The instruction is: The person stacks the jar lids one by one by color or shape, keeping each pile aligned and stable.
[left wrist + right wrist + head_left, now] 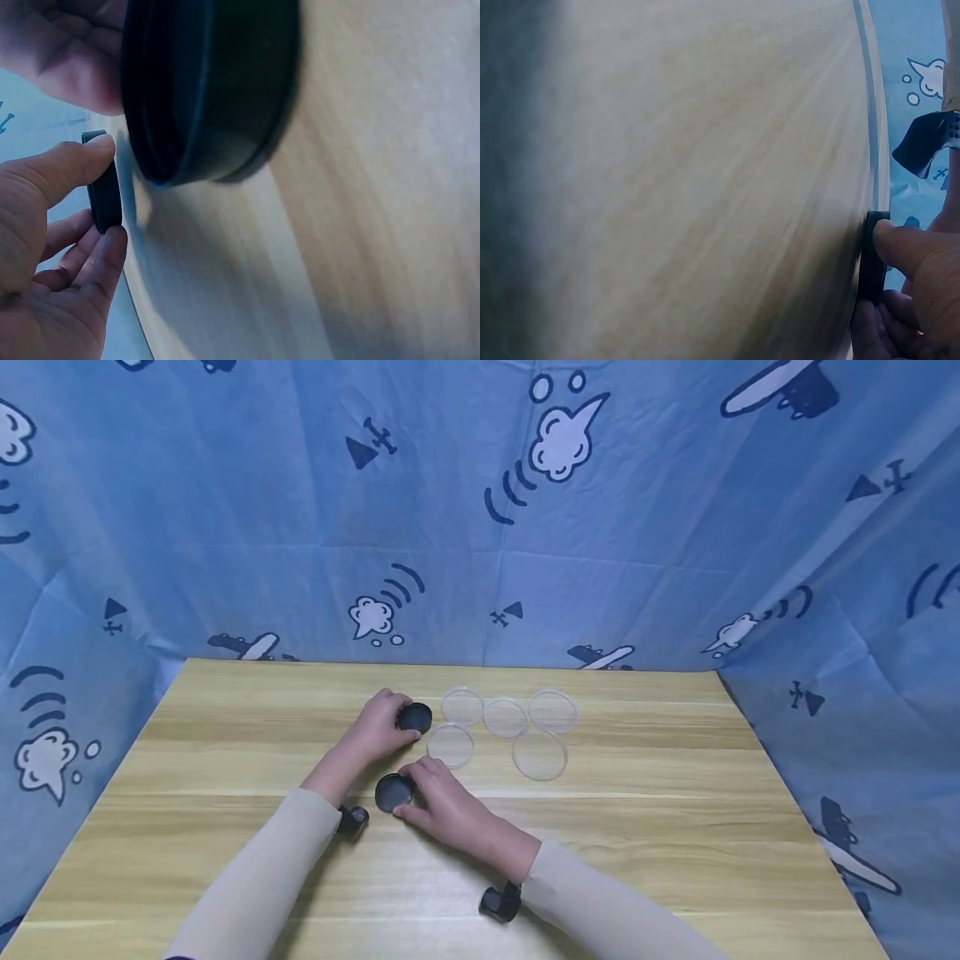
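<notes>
My left hand (380, 727) pinches a black round shallow cap (415, 718) by its edge, over the left-centre of the table. Closer to me, my right hand (450, 802) grips a second black round cap (393, 793) between thumb and fingers. That second cap (217, 90) fills the upper middle of the left wrist view, showing a hollow inside and a raised rim. Behind it, the left thumb and fingers hold the first cap (105, 184) on edge. In the right wrist view, the right thumb presses one side of its cap (872, 255), with fingers beneath.
Several clear round dishes lie just right of the hands, among them a near-left dish (450, 746) and a near-right dish (540, 755). They rest on a wood-grain table (675, 827). A blue printed cloth (450, 510) hangs behind and at the sides.
</notes>
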Demonstrator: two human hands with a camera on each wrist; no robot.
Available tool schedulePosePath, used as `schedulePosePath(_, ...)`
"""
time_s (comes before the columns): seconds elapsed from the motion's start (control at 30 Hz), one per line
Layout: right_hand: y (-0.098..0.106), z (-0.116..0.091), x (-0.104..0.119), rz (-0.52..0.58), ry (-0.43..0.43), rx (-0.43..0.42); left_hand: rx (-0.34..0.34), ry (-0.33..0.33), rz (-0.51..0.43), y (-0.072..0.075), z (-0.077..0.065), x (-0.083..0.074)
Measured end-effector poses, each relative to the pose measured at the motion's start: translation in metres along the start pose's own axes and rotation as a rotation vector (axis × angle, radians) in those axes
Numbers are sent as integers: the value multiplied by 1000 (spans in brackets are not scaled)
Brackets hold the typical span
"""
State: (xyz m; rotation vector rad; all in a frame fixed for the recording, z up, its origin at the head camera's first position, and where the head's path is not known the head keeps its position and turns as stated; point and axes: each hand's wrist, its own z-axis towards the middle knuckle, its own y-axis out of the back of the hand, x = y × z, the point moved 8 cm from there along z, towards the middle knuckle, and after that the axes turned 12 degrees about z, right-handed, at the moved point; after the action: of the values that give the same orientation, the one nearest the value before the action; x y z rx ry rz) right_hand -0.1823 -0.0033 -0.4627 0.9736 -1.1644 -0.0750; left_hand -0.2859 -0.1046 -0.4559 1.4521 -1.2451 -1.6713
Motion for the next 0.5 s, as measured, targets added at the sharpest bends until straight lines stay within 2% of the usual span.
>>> schedulePosePath(0.23,-2,-2,0,-15,23,-4,-35,-8,-22,6,-10,-1)
schedulePosePath(0.5,-1,-2,0,-13,18,-1,-72,-8,-37,20,-30,-9)
